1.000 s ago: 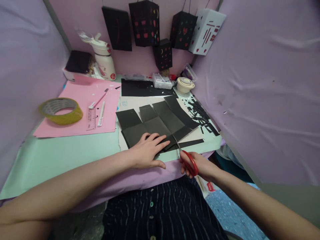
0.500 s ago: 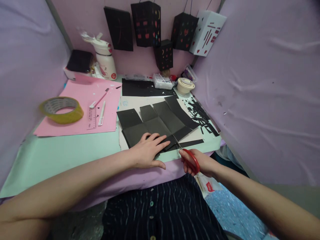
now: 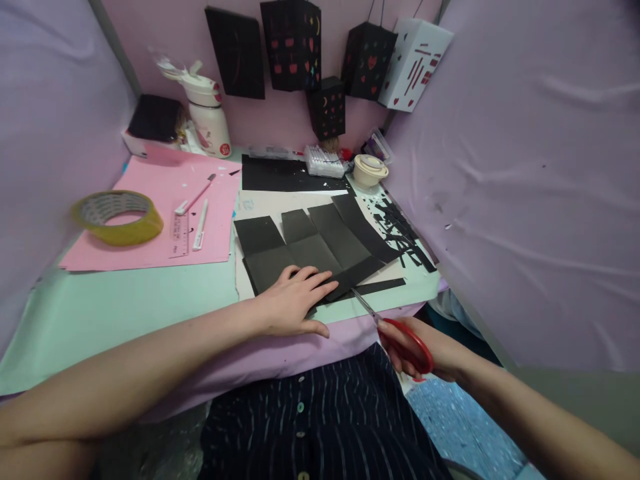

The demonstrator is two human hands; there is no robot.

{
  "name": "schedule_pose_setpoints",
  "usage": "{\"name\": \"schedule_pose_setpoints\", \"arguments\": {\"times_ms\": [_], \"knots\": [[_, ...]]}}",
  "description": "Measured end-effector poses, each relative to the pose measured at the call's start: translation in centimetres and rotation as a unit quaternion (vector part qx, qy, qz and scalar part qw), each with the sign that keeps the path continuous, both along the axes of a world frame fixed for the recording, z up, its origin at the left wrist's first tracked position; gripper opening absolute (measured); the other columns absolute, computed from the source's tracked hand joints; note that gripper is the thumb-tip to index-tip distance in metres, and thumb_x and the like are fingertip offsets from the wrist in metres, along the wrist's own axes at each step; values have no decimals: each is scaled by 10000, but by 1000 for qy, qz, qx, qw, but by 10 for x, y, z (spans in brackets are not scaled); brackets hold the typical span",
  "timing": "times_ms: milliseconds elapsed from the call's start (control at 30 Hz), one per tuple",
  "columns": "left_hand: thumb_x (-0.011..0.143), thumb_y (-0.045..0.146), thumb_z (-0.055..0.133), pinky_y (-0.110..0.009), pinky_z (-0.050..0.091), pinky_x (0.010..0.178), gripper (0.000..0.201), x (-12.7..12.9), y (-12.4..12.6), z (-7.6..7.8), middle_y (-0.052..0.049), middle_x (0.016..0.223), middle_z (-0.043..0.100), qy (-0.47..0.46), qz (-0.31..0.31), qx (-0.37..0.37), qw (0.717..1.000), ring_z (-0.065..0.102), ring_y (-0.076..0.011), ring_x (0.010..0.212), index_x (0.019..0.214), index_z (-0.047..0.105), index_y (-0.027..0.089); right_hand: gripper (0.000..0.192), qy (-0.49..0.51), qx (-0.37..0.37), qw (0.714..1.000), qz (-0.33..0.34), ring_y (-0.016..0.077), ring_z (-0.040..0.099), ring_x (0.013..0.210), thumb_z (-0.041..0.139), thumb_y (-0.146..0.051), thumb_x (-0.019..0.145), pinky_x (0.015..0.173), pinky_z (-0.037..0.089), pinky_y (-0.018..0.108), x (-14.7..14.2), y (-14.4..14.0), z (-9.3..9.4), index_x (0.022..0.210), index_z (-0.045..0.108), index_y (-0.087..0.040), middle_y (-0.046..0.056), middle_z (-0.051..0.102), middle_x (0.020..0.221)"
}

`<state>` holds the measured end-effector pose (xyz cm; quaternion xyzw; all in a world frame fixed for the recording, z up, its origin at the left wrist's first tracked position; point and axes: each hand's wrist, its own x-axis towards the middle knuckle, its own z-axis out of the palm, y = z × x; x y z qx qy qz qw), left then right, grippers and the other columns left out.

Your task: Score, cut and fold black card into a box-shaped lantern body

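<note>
Black folded paper [image 3: 320, 250] with slit flaps along its far side lies on a white sheet at the table's front. My left hand [image 3: 297, 300] rests flat on its near edge, fingers spread, thumb toward me. In my right hand [image 3: 413, 347] is a pair of red-handled scissors [image 3: 369, 307], fingers wrapped round the handles. Their blades look closed, pointing up and left, with the tip at the near edge of the black paper. A narrow black paper strip [image 3: 383, 287] lies just beyond the blades.
Black paper scraps [image 3: 400, 230] are heaped at the right. Clear yellow tape [image 3: 117, 233], a ruler [image 3: 179, 237] and two white-and-pink pens lie on pink paper [image 3: 150, 173] at left. A white bottle [image 3: 210, 127] stands behind; black lanterns [image 3: 293, 47] hang above.
My right hand has drawn the scissors back toward me and to the right, away from the cut in the black paper. My left hand stays in place on the paper.
</note>
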<state>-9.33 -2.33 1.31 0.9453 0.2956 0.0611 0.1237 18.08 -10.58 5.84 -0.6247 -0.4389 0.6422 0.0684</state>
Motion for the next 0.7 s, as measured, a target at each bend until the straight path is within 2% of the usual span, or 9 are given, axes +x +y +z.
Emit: {"name": "schedule_pose_setpoints", "arguments": {"times_ms": [67, 133, 200, 267, 367, 433, 500, 600, 700], "knots": [[810, 778, 443, -487, 215, 1038, 895, 1, 3, 3, -110, 1536, 347, -3, -2, 2, 1000, 331, -344, 1328, 1495, 289, 222, 474, -50, 71, 996, 5, 93, 477, 370, 554, -668, 810, 346, 344, 206, 10, -6, 1, 761, 501, -200, -5, 602, 564], [823, 760, 448, -452, 273, 1000, 871, 2, 7, 7, -111, 1490, 420, -10, -3, -2, 1000, 381, -326, 1284, 1484, 307, 209, 407, -123, 212, 970, 0, 116, 539, 453, 647, -587, 778, 421, 411, 233, 16, -6, -3, 798, 493, -211, 1, 631, 645], [839, 744, 444, -410, 328, 954, 829, 3, 11, 11, -109, 1444, 476, -24, 2, -11, 1000, 431, -303, 1231, 1460, 343, 204, 327, -217, 355, 910, -2, 148, 592, 550, 685, -477, 777, 526, 465, 266, 19, 2, -11, 887, 518, -218, 10, 660, 706], [861, 721, 437, -384, 356, 938, 774, 3, 15, 14, -106, 1428, 489, -42, 9, -21, 999, 455, -282, 1206, 1430, 386, 198, 231, -287, 452, 844, 29, 178, 635, 641, 645, -348, 809, 605, 488, 295, 17, 14, -22, 974, 541, -223, 31, 701, 799], [901, 648, 448, -394, 346, 991, 671, 2, 19, 13, -94, 1460, 451, -59, 14, -22, 998, 432, -274, 1242, 1396, 431, 195, 118, -278, 548, 776, 141, 210, 685, 863, 532, -176, 832, 697, 518, 311, 9, 34, -40, 937, 564, -219, 80, 709, 1102], [918, 578, 477, -419, 301, 1053, 602, 1, 21, 10, -81, 1494, 413, -60, 11, -16, 998, 375, -278, 1307, 1387, 445, 202, 172, -249, 602, 728, 212, 214, 672, 990, 466, -117, 852, 771, 528, 318, 2, 45, -49, 950, 577, -205, 99, 652, 1258], [924, 518, 499, -428, 244, 1107, 569, -1, 22, 7, -75, 1528, 365, -54, 8, -17, 998, 294, -275, 1380, 1392, 442, 201, 237, -242, 653, 674, 246, 210, 673, 985, 425, -98, 879, 795, 533, 326, -3, 53, -56, 1032, 586, -182, 116, 660, 1243], [926, 498, 500, -409, 218, 1137, 608, -1, 23, 8, -95, 1552, 318, -28, 10, -44, 999, 224, -264, 1432, 1430, 396, 174, 231, -242, 716, 604, 255, 209, 681, 874, 425, -106, 899, 753, 539, 320, -7, 61, -63, 1043, 598, -155, 117, 725, 1038], [930, 551, 462, -403, 280, 1107, 662, 5, 27, 17, -119, 1516, 378, 0, 15, -58, 998, 303, -274, 1393, 1450, 368, 152, 185, -235, 752, 564, 246, 202, 660, 765, 437, -121, 904, 681, 524, 305, -8, 65, -69, 955, 611, -157, 95, 721, 859]]}}
